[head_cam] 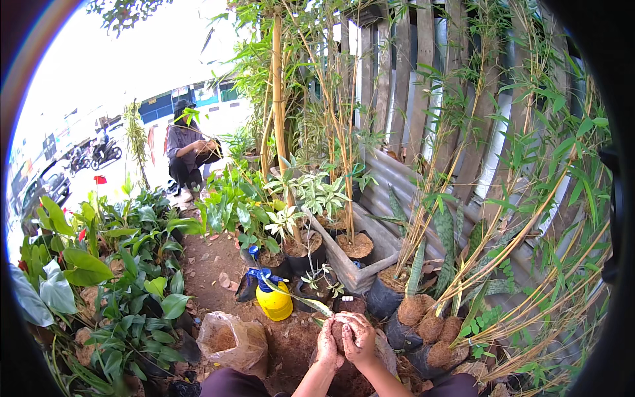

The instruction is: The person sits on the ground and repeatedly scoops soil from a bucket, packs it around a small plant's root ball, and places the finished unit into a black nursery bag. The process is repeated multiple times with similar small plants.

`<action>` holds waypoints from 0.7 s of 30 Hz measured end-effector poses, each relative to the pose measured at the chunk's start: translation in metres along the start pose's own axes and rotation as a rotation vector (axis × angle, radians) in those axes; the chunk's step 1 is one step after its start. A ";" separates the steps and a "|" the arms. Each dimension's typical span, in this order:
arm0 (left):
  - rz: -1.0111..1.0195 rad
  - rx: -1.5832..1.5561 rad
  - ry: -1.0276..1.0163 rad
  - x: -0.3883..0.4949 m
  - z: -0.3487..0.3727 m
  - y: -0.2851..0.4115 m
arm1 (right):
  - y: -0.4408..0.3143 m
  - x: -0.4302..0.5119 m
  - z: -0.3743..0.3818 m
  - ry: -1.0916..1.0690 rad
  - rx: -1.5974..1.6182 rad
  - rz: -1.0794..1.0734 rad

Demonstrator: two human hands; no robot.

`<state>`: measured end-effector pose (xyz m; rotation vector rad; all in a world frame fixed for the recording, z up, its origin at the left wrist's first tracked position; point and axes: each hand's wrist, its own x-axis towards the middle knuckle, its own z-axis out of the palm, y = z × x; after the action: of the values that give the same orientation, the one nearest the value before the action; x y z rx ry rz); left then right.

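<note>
Muddy fingers of my left hand (328,345) and my right hand (358,340) are cupped around a brown ball of soil (339,335) in front of my knees. Long variegated leaves (297,297) rise out of the top of the ball and lean to the left. Behind the leaves stands a yellow pump spray bottle (274,300) with a blue head. An open clear plastic bag (233,342) holding brown fibre is left of my hands. To the right, several fibre-wrapped root balls (415,309) lie beside black plant bags (384,297).
Dense leafy plants (134,293) line the left side. A concrete trough (364,278) with potted plants stands ahead, by a wooden fence (421,74). Bamboo stems (521,208) lean in from the right. Another person (186,144) sits farther off, near a street with motorcycles (105,151).
</note>
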<state>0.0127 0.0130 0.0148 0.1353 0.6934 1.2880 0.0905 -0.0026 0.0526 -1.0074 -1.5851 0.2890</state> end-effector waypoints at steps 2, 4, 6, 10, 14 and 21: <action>-0.072 -0.056 -0.026 0.001 -0.005 0.004 | 0.005 -0.004 0.000 -0.016 0.162 0.181; -0.101 -0.041 -0.073 0.001 -0.008 0.011 | 0.011 -0.005 0.001 -0.017 0.477 0.309; -0.113 -0.061 -0.113 0.002 -0.008 0.016 | 0.015 -0.008 0.004 0.148 0.691 0.430; -0.047 -0.016 -0.091 0.000 -0.002 0.018 | 0.020 -0.012 0.011 0.001 0.160 0.033; -0.118 0.039 -0.062 -0.008 0.003 0.018 | 0.021 -0.016 0.008 0.145 0.530 0.317; 0.127 0.289 -0.077 -0.017 0.014 0.004 | 0.016 -0.016 0.013 0.441 0.485 0.361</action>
<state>0.0155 0.0031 0.0346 0.4682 0.8119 1.2904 0.0854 0.0001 0.0273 -0.8898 -0.8705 0.6192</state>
